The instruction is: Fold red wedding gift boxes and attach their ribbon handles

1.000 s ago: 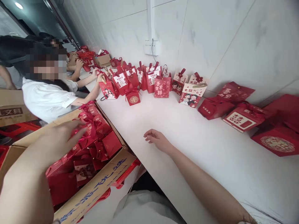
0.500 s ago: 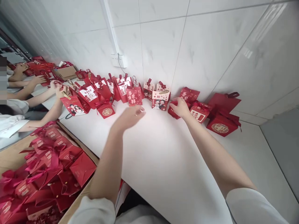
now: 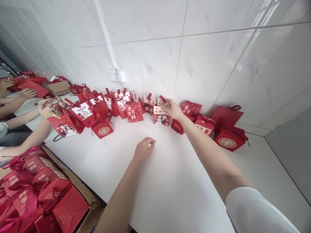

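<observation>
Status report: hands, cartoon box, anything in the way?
Right hand at top of cartoon box, grip unclear. Left hand loosely curled, looks empty. Red box close on its right.

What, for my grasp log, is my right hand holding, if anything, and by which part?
Your right hand is at the gold handle atop the cream-and-red paper box; any grip is unclear.

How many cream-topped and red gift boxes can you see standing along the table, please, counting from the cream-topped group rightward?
Cream-topped boxes: 3
Red boxes: 5
Total: 8
</observation>
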